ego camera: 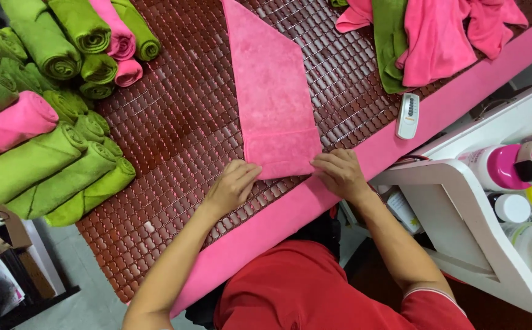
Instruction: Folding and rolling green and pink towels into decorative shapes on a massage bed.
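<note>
Bed: a massage bed (174,128) topped with a dark red beaded mat, edged by a pink border (400,131) along the near side; everything lies on it.
Rolled stack: green and pink rolled towels (46,122) piled at the far left corner of the bed, ends facing inward; they sit well apart from the work.
Loose heap: unrolled pink and green cloths (428,36) bunched at the right end of the bed, near the border.
Pink towel: a long folded pink towel (272,91) lies on the mat, running from the far edge down to the near border; its near end is turned up into a short cuff just beside the border.
Left hand: the left hand (232,183) rests flat, fingers extended and open, tips touching the cuff's left corner; it grips nothing.
Right hand: the right hand (339,174) lies knuckles up, fingers curled down on the cuff's right corner; pressing rather than clutching, as far as I can tell.
Doing it well: from where I stand, the fold looks best served by keeping both corners level, pressure even across the cuff; the side edges should stay stacked, or a roll would likely drift crooked.
Remote: a small white remote (408,115) sits on the pink border, right of the towel.
Shelf: a white shelf (492,244) with bottles (498,166) stands beside the bed.
</note>
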